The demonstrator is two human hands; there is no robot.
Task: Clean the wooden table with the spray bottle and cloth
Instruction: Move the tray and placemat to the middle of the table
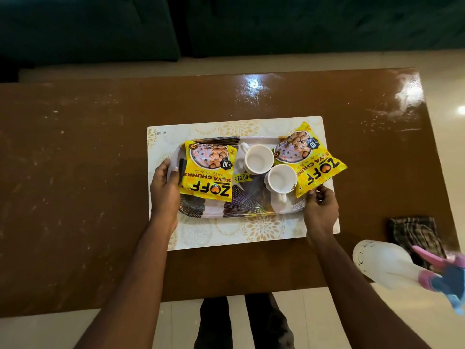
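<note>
The brown wooden table (75,172) shows white smudges and crumbs. A patterned tray (241,207) rests on a cream placemat (251,235) at its middle. My left hand (164,187) grips the tray's left handle, and my right hand (320,207) grips its right edge. On the tray lie two yellow soya-chunk packets (208,172) and two white cups (259,158). A white spray bottle (387,263) with a pink and blue trigger stands at the near right table edge. A dark checked cloth (415,233) lies just behind it.
A dark green sofa (100,26) runs along the far side of the table. Pale floor tiles (448,96) show on the right and in front. My legs stand at the table's near edge.
</note>
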